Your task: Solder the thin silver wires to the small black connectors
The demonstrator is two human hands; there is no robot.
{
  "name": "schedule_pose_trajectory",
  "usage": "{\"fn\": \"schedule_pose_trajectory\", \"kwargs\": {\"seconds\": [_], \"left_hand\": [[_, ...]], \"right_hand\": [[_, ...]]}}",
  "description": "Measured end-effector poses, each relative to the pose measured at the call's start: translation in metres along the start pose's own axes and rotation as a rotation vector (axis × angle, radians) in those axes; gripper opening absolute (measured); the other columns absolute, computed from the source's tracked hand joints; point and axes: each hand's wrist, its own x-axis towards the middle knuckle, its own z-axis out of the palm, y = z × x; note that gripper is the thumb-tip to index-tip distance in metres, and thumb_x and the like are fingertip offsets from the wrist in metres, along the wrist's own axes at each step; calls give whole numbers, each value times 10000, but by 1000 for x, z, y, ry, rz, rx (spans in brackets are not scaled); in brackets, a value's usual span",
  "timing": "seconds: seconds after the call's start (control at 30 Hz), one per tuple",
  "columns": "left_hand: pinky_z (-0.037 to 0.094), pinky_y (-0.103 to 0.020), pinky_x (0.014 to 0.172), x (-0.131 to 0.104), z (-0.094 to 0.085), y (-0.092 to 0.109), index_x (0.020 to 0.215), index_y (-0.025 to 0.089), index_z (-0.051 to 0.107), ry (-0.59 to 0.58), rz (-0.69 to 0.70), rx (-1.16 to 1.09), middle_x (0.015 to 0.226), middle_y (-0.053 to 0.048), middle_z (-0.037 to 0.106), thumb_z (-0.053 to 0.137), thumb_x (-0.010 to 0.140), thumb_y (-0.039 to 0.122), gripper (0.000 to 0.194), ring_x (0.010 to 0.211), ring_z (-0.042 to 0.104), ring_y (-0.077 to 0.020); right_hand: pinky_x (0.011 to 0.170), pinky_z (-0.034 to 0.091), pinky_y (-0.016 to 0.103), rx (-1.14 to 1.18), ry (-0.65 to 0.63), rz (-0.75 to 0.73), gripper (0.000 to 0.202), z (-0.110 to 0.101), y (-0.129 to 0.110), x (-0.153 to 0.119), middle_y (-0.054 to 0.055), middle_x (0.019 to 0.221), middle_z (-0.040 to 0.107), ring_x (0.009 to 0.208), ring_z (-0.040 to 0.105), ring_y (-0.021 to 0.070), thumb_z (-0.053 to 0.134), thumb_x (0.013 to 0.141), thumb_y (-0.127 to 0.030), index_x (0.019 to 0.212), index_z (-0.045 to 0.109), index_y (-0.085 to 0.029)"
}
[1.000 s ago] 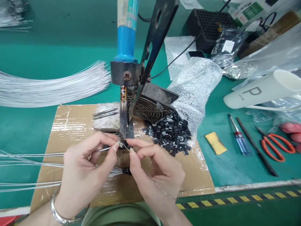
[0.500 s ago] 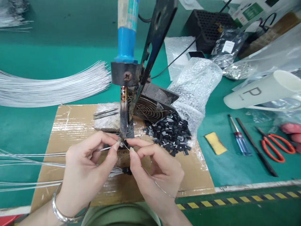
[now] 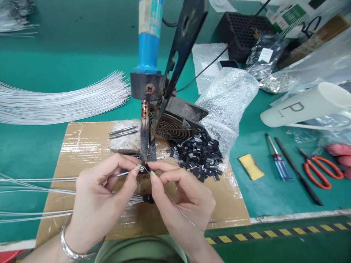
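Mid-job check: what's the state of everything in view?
Left hand: grip closed on thin white wire.
Right hand: grip closed on thin silvery wire.
Blue-handled metal soldering iron: clamped, tip down; heat unclear.
Small black rectangular connectors: loose, heaped.
Long white wire bundle: lying, ends fanned.
White lettered cup: uncovered, contents hidden.
Orange-handled pliers: lying, handles spread.
Yellow rectangular sponge: lying flat.

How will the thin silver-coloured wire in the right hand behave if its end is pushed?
The thin silver-coloured wire probably bends easily, since it already curves along the right hand. It is likely very light, being so slender. Its short tip beyond the pinching fingertips may buckle less than the long part behind.
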Motion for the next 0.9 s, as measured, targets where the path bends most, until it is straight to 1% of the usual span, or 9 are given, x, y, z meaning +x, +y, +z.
{"fn": "schedule_pose_trajectory", "kwargs": {"seconds": [0.3, 0.5, 0.57, 0.67, 0.73, 0.77, 0.8, 0.83, 0.9], "left_hand": [[477, -175, 492, 1, 0, -1, 786, 256, 760, -13, -18, 18, 839, 19, 809, 762, 841, 249, 56, 718, 741, -145], [534, -190, 555, 2, 1, -3, 788, 245, 757, -31, -19, 11, 874, 7, 821, 738, 857, 239, 72, 689, 730, -137], [523, -193, 539, 1, 0, -3, 784, 242, 752, -38, -11, 32, 858, 2, 825, 729, 863, 249, 82, 665, 720, -138], [453, -202, 464, -3, -4, -6, 811, 244, 748, -57, -13, 106, 884, -10, 839, 729, 891, 293, 96, 626, 692, -140], [424, -210, 436, -8, -8, -9, 830, 249, 743, -74, 0, 167, 889, -6, 838, 717, 923, 315, 117, 553, 626, -120], [434, -213, 441, -10, -9, -12, 833, 252, 740, -89, 11, 195, 879, 1, 833, 707, 937, 314, 126, 519, 590, -109], [460, -216, 463, -12, -10, -14, 827, 254, 738, -102, 28, 215, 865, 6, 825, 700, 946, 310, 137, 510, 584, -107], [503, -221, 510, -14, -10, -18, 815, 256, 738, -117, 49, 230, 859, 8, 819, 697, 951, 302, 149, 538, 617, -114], [588, -254, 672, -17, -10, -25, 807, 262, 754, -144, 100, 253, 900, -5, 819, 701, 954, 291, 159, 703, 733, -155]], "right_hand": [[876, 680, 272, -16, -11, -15, 208, -2, -1, 1, 35, 1040, 878, 933, 853, 181, 731, 900, -35, 824, 704, -226], [860, 687, 306, -10, -41, -2, 203, -3, 1, -1, 51, 1046, 873, 928, 849, 199, 718, 920, -59, 809, 684, -225], [865, 674, 303, -3, -41, 31, 169, -6, 3, -1, 45, 1044, 866, 943, 841, 193, 712, 947, -82, 862, 688, -225], [711, 631, 254, -37, 105, 112, 95, -19, 9, -1, -4, 838, 816, 742, 789, 151, 682, 1023, -177, 947, 706, -228], [609, 566, 244, -41, 223, 139, 245, -34, 16, 0, -23, 702, 722, 610, 690, 132, 630, 1072, -266, 852, 723, -215], [607, 549, 252, -4, 250, 124, 314, -44, 20, 0, -15, 692, 701, 612, 666, 135, 617, 1082, -313, 813, 740, -208], [643, 558, 271, 29, 282, 145, 324, -53, 25, 0, 2, 733, 716, 655, 675, 147, 618, 1079, -357, 839, 771, -202], [665, 575, 296, 68, 320, 178, 341, -63, 30, 0, 30, 798, 747, 701, 695, 169, 618, 1070, -414, 892, 804, -191], [632, 580, 337, 103, 413, 213, 471, -81, 39, 0, 79, 864, 780, 716, 709, 206, 580, 1057, -540, 929, 833, -164]]}}
